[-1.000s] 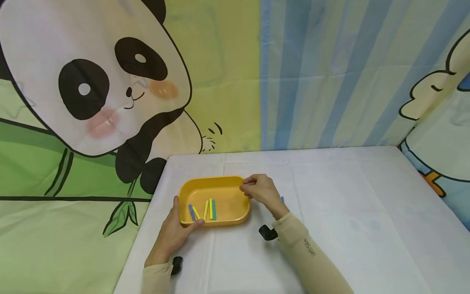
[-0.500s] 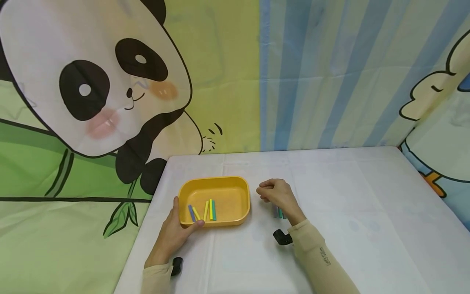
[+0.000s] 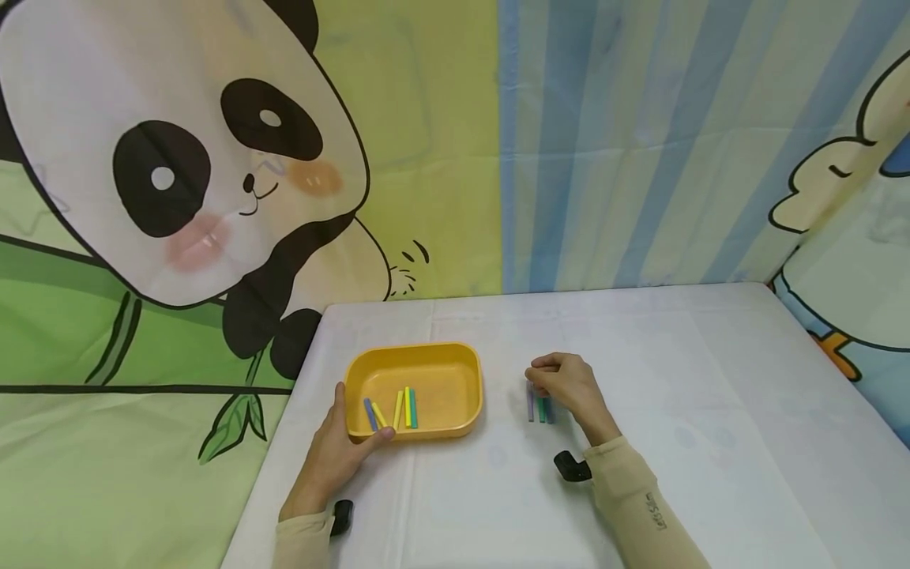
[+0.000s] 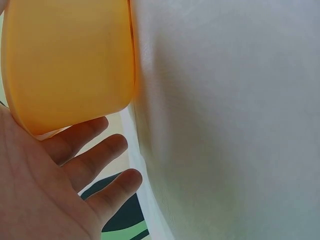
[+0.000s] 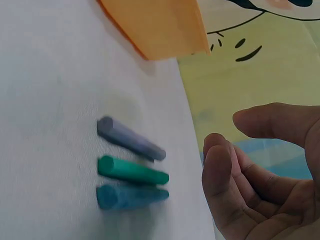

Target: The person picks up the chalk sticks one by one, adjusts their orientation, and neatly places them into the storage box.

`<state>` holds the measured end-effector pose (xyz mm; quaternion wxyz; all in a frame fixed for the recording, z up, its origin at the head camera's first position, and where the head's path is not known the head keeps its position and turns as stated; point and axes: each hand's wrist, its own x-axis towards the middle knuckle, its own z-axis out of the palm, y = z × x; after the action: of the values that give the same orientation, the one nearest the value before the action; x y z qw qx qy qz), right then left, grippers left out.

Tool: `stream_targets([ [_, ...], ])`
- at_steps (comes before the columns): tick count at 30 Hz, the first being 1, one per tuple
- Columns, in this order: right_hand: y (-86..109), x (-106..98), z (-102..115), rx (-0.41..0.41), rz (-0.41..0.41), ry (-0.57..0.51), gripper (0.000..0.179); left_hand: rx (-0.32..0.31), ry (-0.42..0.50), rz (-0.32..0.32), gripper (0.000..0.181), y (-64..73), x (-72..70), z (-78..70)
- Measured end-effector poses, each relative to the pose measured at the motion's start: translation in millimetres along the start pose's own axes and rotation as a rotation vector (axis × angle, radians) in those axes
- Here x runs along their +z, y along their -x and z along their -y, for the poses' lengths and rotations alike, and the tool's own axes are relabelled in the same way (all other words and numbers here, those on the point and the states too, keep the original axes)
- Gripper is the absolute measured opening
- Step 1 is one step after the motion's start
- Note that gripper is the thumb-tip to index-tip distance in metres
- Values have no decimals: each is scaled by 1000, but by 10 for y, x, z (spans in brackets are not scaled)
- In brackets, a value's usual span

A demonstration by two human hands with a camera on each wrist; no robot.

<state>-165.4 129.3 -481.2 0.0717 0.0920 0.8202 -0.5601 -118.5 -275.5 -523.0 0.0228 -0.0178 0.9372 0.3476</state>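
A yellow-orange plastic tray (image 3: 451, 391) is gripped at its near left corner by my left hand (image 3: 337, 446), the thumb over the rim and the fingers along the outer wall. Inside lie several chalk sticks, among them a purple-blue chalk (image 3: 370, 414), yellow chalks (image 3: 398, 409) and a teal chalk (image 3: 414, 408). To the right of the tray, my right hand (image 3: 569, 387) hovers over three chalks with nothing in its fingers; thumb and fingertips stand apart. Side by side on the cloth, these are a greyish-purple chalk (image 5: 132, 139), a green chalk (image 5: 132, 171) and a blue chalk (image 5: 132, 196).
White cloth (image 3: 697, 427) covers the table. Behind it hangs a printed curtain (image 3: 426, 158) with a panda and blue stripes. A black wrist device (image 3: 343, 518) sits on the left wrist, another black device (image 3: 572, 466) on the right.
My right hand has moved from the tray's right rim rightward to above the three chalks, which show more now. The left hand and the tray have stayed in place.
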Motion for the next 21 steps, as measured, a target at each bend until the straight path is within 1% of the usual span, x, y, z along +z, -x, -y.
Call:
stream_targets([
  [3, 5, -67, -49, 11, -10, 5, 34, -1, 3, 4, 133, -1, 7, 5],
  [6, 15, -117, -87, 19, -26, 42, 34, 4, 8, 1, 132, 2, 11, 9],
  [11, 26, -156, -177, 40, -60, 159, 31, 9, 13, 1, 131, 9, 10, 10],
  [15, 36, -163, -255, 35, -78, 235, 29, 1, 7, 5, 132, 7, 5, 5],
  [21, 46, -139, -332, 30, -74, 256, 28, -4, 1, 9, 132, 7, 3, 6],
])
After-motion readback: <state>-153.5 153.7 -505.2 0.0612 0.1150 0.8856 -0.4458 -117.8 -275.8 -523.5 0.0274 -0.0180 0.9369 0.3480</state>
